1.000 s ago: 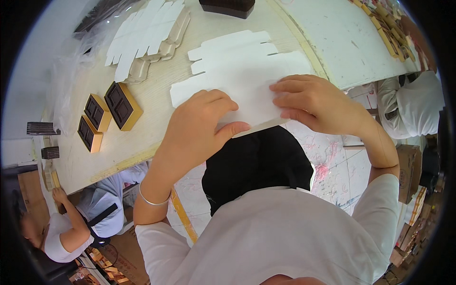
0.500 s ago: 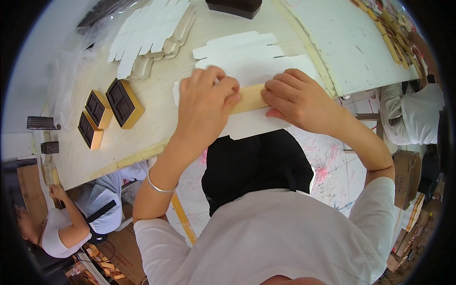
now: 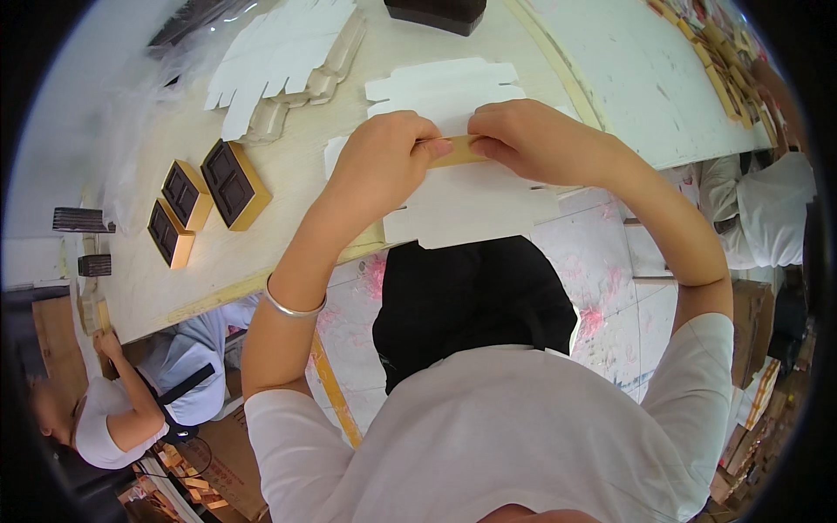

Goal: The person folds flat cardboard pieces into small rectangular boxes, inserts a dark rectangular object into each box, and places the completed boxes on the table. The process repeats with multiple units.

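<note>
A flat white cardboard box blank (image 3: 484, 209) with slotted flaps lies before me, its near end jutting over the table's front edge. Across its middle runs a narrow gold band (image 3: 459, 151), apparently a folded-up part of the blank. My left hand (image 3: 381, 161) is closed at the band's left end, thumb on the gold side. Closed likewise, my right hand (image 3: 542, 139) pinches the right end with thumb and fingers. Parts of the fold are hidden under both hands.
Three gold boxes with dark inserts (image 3: 234, 185) stand to the left. Behind them is a stack of white blanks (image 3: 279, 52) beside clear plastic. A dark block (image 3: 436, 13) sits at the far edge. A co-worker (image 3: 122, 410) is at lower left, another person (image 3: 758, 213) at right.
Both hands and the gold band have moved away from me, and the hands are slightly closer together. More of the blank's white near panel shows below the band.
</note>
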The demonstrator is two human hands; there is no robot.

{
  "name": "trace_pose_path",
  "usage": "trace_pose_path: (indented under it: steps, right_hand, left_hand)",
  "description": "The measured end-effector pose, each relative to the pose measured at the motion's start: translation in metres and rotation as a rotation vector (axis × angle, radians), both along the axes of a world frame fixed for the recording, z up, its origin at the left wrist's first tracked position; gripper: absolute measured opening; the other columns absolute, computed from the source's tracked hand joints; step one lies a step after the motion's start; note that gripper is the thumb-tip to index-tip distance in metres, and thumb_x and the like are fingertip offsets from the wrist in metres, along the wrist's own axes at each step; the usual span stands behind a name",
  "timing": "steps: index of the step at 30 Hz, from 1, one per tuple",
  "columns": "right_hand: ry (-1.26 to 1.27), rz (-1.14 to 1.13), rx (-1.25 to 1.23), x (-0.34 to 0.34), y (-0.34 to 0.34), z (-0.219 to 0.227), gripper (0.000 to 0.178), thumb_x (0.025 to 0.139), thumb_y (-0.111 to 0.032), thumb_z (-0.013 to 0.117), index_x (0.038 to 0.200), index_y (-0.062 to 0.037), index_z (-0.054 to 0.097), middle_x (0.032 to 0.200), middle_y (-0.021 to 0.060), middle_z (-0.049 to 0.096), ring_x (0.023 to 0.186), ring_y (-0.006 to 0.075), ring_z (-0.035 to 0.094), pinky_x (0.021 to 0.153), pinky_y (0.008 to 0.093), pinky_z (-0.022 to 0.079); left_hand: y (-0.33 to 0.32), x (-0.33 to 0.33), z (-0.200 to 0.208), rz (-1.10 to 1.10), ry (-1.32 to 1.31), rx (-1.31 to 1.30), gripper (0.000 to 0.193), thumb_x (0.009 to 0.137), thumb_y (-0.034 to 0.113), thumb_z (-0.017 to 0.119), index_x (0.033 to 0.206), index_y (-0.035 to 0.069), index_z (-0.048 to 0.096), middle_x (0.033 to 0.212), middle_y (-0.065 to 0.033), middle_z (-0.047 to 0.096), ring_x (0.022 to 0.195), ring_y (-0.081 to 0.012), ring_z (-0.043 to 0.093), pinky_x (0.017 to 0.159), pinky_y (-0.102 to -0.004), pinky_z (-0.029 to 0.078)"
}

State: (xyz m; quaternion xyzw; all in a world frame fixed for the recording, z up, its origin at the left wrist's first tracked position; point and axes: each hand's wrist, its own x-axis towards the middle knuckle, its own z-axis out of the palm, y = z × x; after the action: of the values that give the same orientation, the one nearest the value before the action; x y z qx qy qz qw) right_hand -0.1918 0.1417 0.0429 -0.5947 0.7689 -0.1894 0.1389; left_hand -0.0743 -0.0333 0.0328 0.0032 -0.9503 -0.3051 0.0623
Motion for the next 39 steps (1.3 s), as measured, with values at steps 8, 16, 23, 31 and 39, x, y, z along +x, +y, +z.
trace_pose_path:
  steps: [8,16,23,31,39]
  right_hand:
    - [0.09,-0.209,-0.391,0.03,0.029,0.037,0.007,0.086,-0.003,0.062,0.087,0.0029,0.058,0.075,0.0122,0.055,0.061,0.0229,0.049,0.056,0.0333,0.041]
    - [0.374,0.296,-0.573,0.076,0.043,0.035,0.036,0.079,-0.023,0.068,0.108,-0.0027,0.063,0.107,0.0139,0.061,0.105,0.028,0.06,0.09,0.0428,0.048]
    - [0.605,0.363,-0.609,0.072,0.063,0.006,0.019,0.071,-0.01,0.066,0.089,-0.0046,0.065,0.095,0.009,0.06,0.09,0.0221,0.06,0.08,0.0376,0.047]
    - [-0.233,-0.013,-0.017,0.056,0.02,0.007,0.021,0.076,-0.017,0.073,0.082,-0.0055,0.056,0.088,0.0108,0.057,0.08,0.0298,0.056,0.073,0.0381,0.041]
    - [0.392,0.189,-0.5,0.068,0.025,-0.021,0.022,0.068,-0.015,0.073,0.077,-0.0066,0.055,0.09,0.0083,0.049,0.085,0.0245,0.052,0.075,0.0356,0.042]
  left_hand:
    - [0.02,0.058,0.037,0.081,-0.048,0.4,0.041,0.091,0.035,0.063,0.115,0.003,0.054,0.097,-0.004,0.057,0.087,-0.0165,0.054,0.074,-0.0309,0.043]
    - [-0.002,0.057,0.037,0.272,-0.294,0.883,0.035,0.093,0.034,0.061,0.109,0.002,0.058,0.087,-0.0005,0.056,0.083,-0.0076,0.051,0.073,-0.025,0.043]
    - [-0.013,0.019,0.046,-0.198,-0.564,0.322,0.037,0.085,0.032,0.071,0.107,0.003,0.06,0.087,-0.0019,0.058,0.082,-0.0138,0.056,0.075,-0.0278,0.045]
    - [0.024,0.069,0.035,-0.189,0.247,-0.112,0.038,0.074,0.028,0.076,0.099,0.004,0.061,0.092,-0.0099,0.06,0.082,-0.0292,0.057,0.072,-0.0373,0.045]
    - [0.042,0.098,-0.023,-0.073,0.474,-0.309,0.024,0.072,0.014,0.076,0.091,0.006,0.063,0.087,-0.0066,0.06,0.074,-0.0252,0.057,0.064,-0.0363,0.046]
